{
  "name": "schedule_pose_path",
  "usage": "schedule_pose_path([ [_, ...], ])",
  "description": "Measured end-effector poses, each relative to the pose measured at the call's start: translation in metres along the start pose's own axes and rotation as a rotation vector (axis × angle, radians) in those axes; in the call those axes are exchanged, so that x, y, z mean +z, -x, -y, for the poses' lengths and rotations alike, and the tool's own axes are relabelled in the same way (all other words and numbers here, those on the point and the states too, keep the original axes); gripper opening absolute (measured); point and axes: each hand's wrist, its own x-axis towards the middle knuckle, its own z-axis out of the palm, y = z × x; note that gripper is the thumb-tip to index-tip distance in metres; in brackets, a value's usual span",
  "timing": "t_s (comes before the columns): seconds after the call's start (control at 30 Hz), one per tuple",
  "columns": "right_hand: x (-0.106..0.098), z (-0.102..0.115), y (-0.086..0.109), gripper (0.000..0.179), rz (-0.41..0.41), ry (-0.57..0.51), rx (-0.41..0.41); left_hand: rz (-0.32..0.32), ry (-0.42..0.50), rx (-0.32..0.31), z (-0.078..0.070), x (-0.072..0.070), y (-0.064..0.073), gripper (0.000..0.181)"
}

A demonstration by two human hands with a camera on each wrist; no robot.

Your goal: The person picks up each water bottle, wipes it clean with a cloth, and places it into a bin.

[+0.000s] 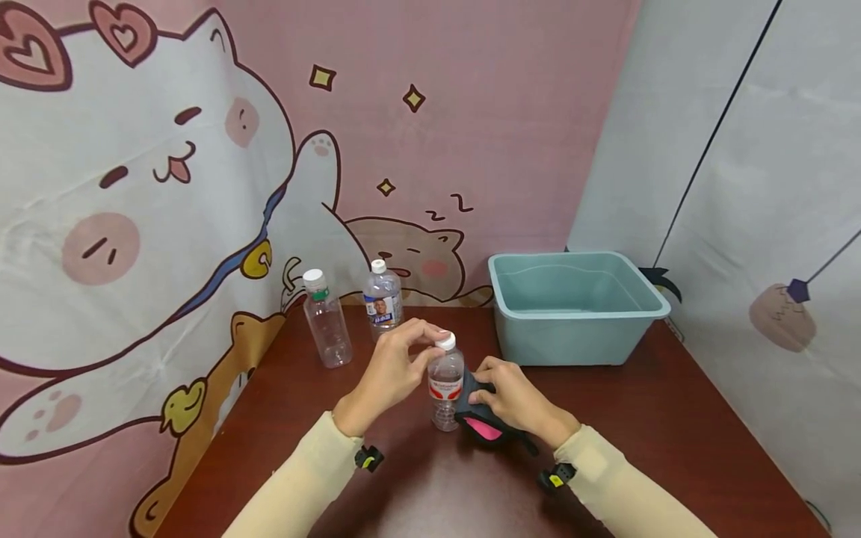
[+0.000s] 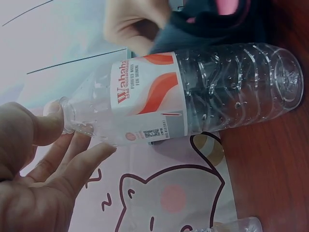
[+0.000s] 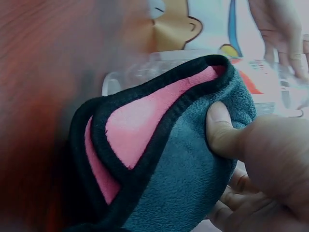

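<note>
A clear plastic water bottle [image 1: 445, 392] with a red and white label stands upright on the table. My left hand [image 1: 397, 359] grips it at the neck, just under the white cap [image 1: 447, 341]; the left wrist view shows thumb and fingers around the neck of the bottle [image 2: 149, 96]. Right beside the bottle, my right hand [image 1: 514, 396] pinches a folded cloth [image 3: 188, 150], grey-blue and fuzzy outside, pink inside, with black edging. The right thumb [image 3: 219, 118] presses on the grey-blue face. In the right wrist view the cloth partly hides the bottle.
Two more clear bottles stand behind to the left, one with a white cap and green ring [image 1: 328, 329], one with a blue label [image 1: 383, 295]. A light blue plastic tub [image 1: 572, 336] sits at the back right. Cartoon-printed fabric [image 1: 471, 112] hangs behind the brown table [image 1: 639, 448].
</note>
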Motion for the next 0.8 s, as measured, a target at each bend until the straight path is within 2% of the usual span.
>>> schedule_pose_path([
  [0.23, 0.02, -0.01, 0.005, 0.025, 0.062, 0.046, -0.009, 0.001, -0.003, -0.01, -0.003, -0.002, 0.001, 0.021],
  [0.37, 0.027, -0.011, 0.007, 0.028, 0.068, 0.068, -0.017, -0.004, -0.001, -0.004, -0.003, -0.002, 0.002, 0.023],
  [0.53, 0.027, -0.008, 0.007, 0.034, 0.057, 0.043, 0.023, -0.008, 0.006, -0.002, -0.001, -0.003, 0.002, 0.022],
  [0.8, 0.02, -0.01, 0.007, 0.031, 0.062, -0.002, 0.05, 0.014, 0.041, -0.015, -0.002, -0.001, 0.002, 0.022],
])
